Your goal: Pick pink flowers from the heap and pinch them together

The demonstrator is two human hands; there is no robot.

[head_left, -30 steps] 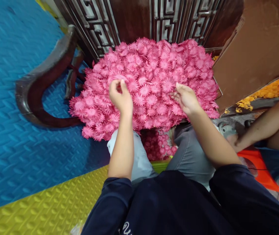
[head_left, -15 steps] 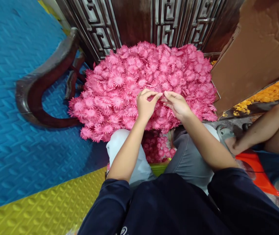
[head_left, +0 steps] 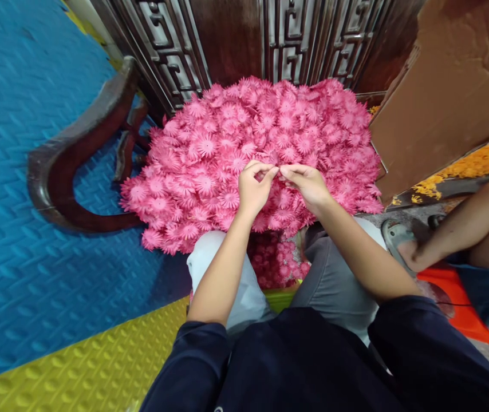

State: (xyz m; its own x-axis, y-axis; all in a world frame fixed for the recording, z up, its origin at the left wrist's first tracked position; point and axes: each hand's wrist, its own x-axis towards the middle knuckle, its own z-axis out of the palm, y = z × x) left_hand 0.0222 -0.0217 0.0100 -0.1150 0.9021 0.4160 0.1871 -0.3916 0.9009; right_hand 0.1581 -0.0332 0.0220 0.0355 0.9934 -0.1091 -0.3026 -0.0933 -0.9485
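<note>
A small pink flower piece (head_left: 279,170) is pinched between my two hands, right over the middle of the big heap of pink flowers (head_left: 227,154) in front of my knees. My left hand (head_left: 253,189) has its thumb and forefinger closed together on the piece from the left, the other fingers curled under. My right hand (head_left: 308,186) meets it from the right, fingers (head_left: 290,170) closed on the same piece, so the tips of both hands touch. The piece is so small and so much the colour of the heap that I cannot tell its exact shape.

The heap is a rounded mound of flat, many-petalled paper-like blooms, and it spills down between my legs, where more flowers (head_left: 276,260) lie in shadow. My trousers (head_left: 334,274) are grey and my sleeves (head_left: 420,343) dark navy.

Behind the heap stands dark carved wooden furniture (head_left: 279,34), with a curved wooden arm (head_left: 77,149) to the left. The floor there is a blue mat (head_left: 21,171), with a yellow mat (head_left: 90,366) nearer me. To the right leans a brown cardboard sheet (head_left: 446,86), beyond it some orange flowers (head_left: 476,160). Another person's arm (head_left: 454,229) reaches in at the right, above something orange-red (head_left: 454,297).
</note>
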